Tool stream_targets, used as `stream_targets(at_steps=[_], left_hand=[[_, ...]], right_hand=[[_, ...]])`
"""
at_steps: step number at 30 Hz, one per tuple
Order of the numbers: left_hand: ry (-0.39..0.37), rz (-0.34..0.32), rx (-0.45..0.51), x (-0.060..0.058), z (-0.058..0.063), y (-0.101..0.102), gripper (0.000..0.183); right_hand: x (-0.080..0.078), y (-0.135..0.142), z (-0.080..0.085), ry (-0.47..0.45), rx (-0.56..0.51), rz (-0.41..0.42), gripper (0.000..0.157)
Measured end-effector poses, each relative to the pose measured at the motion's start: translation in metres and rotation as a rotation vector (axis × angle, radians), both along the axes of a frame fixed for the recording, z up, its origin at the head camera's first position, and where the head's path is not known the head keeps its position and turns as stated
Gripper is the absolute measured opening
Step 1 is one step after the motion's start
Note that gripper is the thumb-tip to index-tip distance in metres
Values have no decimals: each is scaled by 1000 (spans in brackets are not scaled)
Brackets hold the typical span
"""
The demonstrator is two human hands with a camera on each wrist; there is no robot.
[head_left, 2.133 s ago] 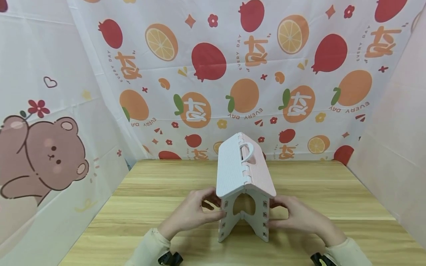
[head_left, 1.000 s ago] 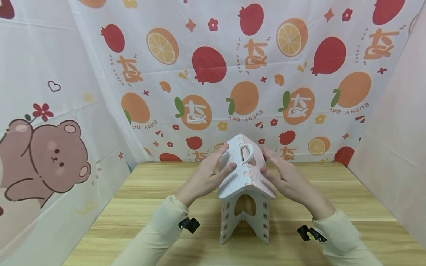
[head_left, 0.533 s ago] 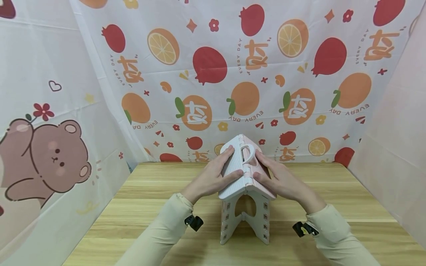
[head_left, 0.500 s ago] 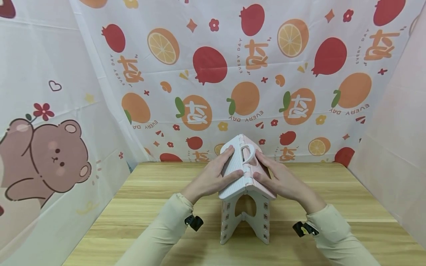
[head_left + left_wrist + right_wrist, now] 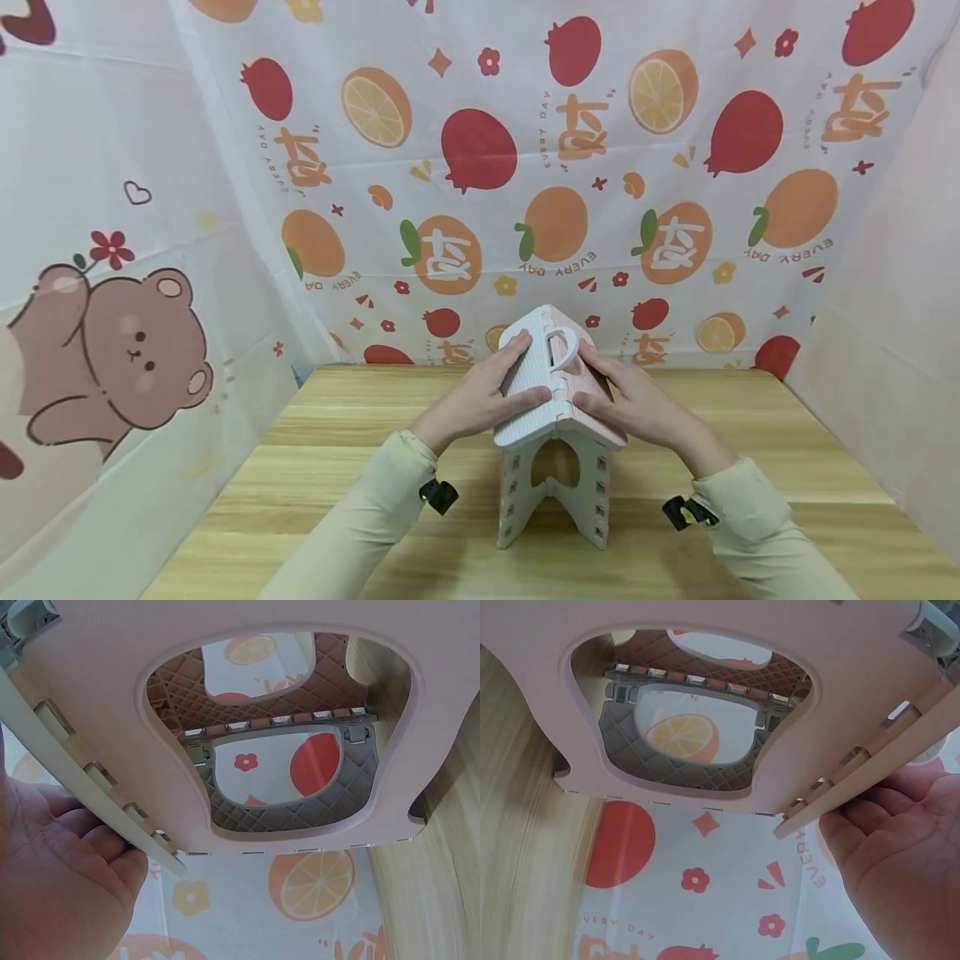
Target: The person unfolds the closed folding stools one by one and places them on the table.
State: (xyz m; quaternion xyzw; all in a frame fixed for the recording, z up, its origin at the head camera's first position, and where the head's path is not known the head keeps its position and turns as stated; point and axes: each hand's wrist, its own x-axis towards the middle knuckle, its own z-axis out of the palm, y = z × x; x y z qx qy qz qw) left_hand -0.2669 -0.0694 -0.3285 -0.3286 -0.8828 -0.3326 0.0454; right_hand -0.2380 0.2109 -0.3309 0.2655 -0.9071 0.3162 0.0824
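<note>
A pale folding stool (image 5: 558, 419), part folded, stands upright with its two top panels sloping like a roof. A loop handle (image 5: 575, 347) sticks up at the ridge. My left hand (image 5: 480, 402) rests on the left slope and my right hand (image 5: 637, 405) on the right slope. On both, the fingers reach along the panel and the thumb lies near the ridge. The left wrist view has the left palm (image 5: 67, 877) beside a panel edge; the right wrist view has the right palm (image 5: 904, 862) likewise. Ribbed inner panels (image 5: 292, 780) show through the leg cut-out.
The stool stands on a wood-grain table (image 5: 337, 433). Behind it hangs a fruit-print cloth (image 5: 480, 208), with a bear-print cloth (image 5: 247, 333) at the left and a pale cloth (image 5: 885, 350) at the right. Black wrist cameras (image 5: 438, 496) sit at both cuffs.
Both hands have risen from the stool's lower sides to its sloping top and settled there. Over the last half second they stay put; the head view shifts slightly.
</note>
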Motion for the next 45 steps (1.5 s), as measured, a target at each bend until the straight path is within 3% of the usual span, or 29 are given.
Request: stream_targets(at_steps=[7,15,26,36,45], left_hand=[[-26,-10,-22,-1,-4,1,102],[-6,-1,-38,2,4,-4,102],[-27,28,-78,5,4,0,98],[-17,19,-198,8,16,8,101],[-15,22,-199,11,16,8,101]], right_hand=[[3,4,-2,-18,19,-19,88],[3,2,4,-10,42,-27,90],[5,5,6,-29,59,-44,92],[9,8,14,-41,147,-32,98],[9,8,13,-41,148,-27,99]])
